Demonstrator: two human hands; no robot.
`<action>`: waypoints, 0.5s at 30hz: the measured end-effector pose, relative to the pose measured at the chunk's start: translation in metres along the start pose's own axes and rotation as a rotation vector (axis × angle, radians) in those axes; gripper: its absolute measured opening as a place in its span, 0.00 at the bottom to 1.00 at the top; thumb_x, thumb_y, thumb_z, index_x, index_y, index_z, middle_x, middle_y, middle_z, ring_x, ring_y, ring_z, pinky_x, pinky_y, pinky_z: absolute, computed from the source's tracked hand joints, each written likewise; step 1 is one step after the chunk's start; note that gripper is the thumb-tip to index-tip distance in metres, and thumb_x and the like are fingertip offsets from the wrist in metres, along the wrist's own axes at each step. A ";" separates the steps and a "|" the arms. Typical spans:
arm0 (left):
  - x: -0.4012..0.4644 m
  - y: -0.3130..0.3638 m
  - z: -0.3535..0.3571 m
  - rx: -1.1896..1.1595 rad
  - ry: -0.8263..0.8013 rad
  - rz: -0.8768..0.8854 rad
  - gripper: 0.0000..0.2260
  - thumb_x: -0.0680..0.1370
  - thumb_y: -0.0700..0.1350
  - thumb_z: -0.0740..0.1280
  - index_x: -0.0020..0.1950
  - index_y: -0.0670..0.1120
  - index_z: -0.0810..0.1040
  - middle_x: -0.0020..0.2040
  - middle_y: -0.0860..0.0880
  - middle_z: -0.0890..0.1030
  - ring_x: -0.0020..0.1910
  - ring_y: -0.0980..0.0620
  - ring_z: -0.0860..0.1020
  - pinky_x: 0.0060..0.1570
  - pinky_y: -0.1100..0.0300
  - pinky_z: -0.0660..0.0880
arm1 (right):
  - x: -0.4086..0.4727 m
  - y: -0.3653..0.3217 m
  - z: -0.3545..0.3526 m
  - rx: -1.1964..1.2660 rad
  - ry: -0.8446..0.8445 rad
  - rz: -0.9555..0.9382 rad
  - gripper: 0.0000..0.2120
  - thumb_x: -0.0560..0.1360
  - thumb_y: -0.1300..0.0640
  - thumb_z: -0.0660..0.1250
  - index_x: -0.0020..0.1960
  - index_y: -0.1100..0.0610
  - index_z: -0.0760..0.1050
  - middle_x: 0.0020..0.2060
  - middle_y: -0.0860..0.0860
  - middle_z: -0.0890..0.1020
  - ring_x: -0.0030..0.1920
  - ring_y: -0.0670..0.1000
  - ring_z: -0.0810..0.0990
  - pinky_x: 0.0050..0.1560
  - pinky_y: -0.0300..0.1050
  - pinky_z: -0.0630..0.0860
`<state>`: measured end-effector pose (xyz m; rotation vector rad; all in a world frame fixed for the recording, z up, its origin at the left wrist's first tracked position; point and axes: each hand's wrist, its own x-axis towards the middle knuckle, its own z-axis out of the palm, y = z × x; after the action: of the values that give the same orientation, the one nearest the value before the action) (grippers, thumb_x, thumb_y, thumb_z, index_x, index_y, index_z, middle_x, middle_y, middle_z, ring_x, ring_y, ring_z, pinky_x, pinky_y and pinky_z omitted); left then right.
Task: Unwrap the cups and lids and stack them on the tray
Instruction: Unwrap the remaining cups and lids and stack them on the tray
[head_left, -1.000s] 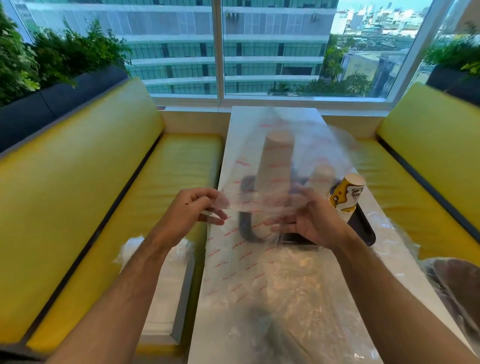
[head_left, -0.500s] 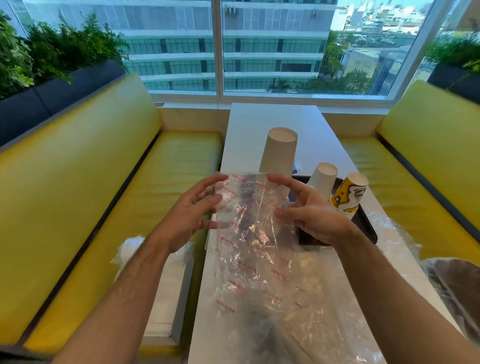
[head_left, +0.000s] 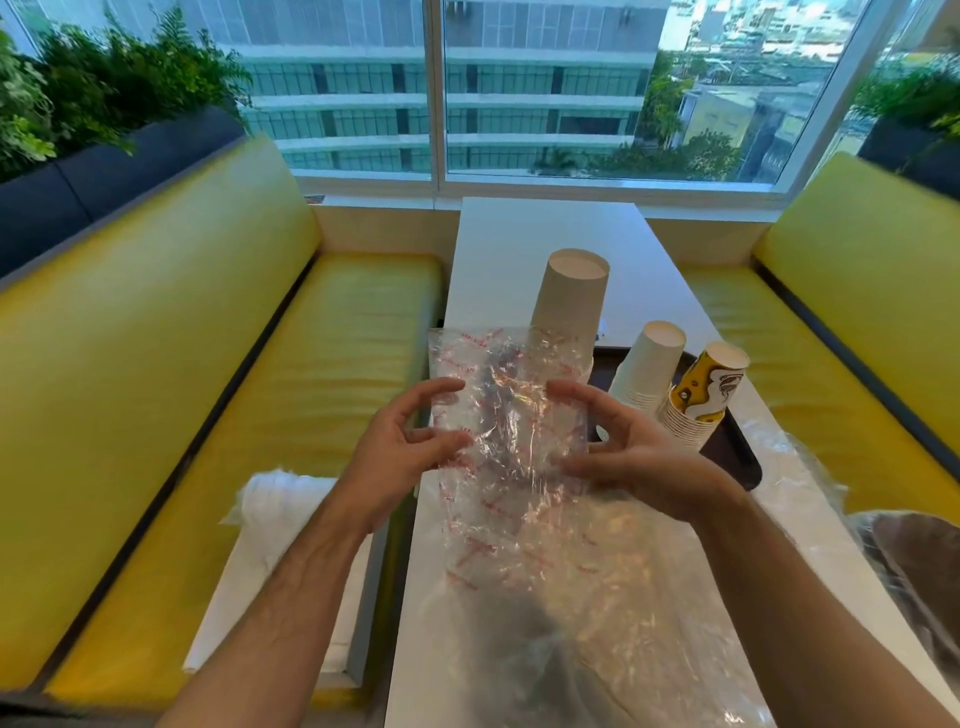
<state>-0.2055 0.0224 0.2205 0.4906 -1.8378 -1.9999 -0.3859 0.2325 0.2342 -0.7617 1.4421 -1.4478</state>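
Between my two hands a clear plastic wrapper with red print is held crumpled above the white table. My left hand grips its left edge with curled fingers and thumb. My right hand grips its right edge the same way. Behind the wrapper a tall stack of white cups stands upside down. To its right, a shorter white cup stack and a yellow patterned cup stack stand upside down on the dark tray. No lids can be made out.
More loose clear plastic lies on the near part of the table. A white wrapped bundle sits on the left yellow bench. Another plastic bag lies at the right edge, by the right bench.
The wrapper was held up, spread wide over the cups; it is now lower and bunched narrower between my hands, which have come closer together. The cup stacks now show uncovered.
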 end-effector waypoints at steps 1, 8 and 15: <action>-0.001 -0.002 -0.002 0.006 -0.007 -0.008 0.24 0.71 0.42 0.76 0.66 0.55 0.79 0.65 0.60 0.80 0.53 0.42 0.85 0.53 0.48 0.83 | -0.001 0.002 0.000 -0.020 0.010 -0.006 0.36 0.73 0.71 0.72 0.73 0.43 0.71 0.69 0.39 0.74 0.51 0.57 0.86 0.52 0.53 0.83; -0.020 -0.024 -0.009 0.028 -0.256 -0.179 0.38 0.72 0.33 0.76 0.74 0.63 0.71 0.70 0.60 0.73 0.53 0.40 0.84 0.49 0.46 0.83 | -0.018 0.021 -0.001 -0.079 0.133 -0.043 0.38 0.73 0.72 0.72 0.73 0.40 0.71 0.70 0.35 0.71 0.55 0.56 0.84 0.53 0.50 0.83; -0.033 -0.050 0.028 0.010 -0.244 -0.207 0.38 0.74 0.28 0.72 0.73 0.63 0.69 0.63 0.63 0.79 0.50 0.42 0.86 0.46 0.51 0.83 | -0.056 0.051 -0.013 -0.126 0.282 0.064 0.36 0.73 0.67 0.75 0.72 0.38 0.71 0.65 0.35 0.72 0.53 0.60 0.85 0.51 0.45 0.83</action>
<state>-0.1933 0.0665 0.1735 0.4739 -2.0117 -2.2762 -0.3668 0.2945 0.1926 -0.5978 1.7697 -1.4688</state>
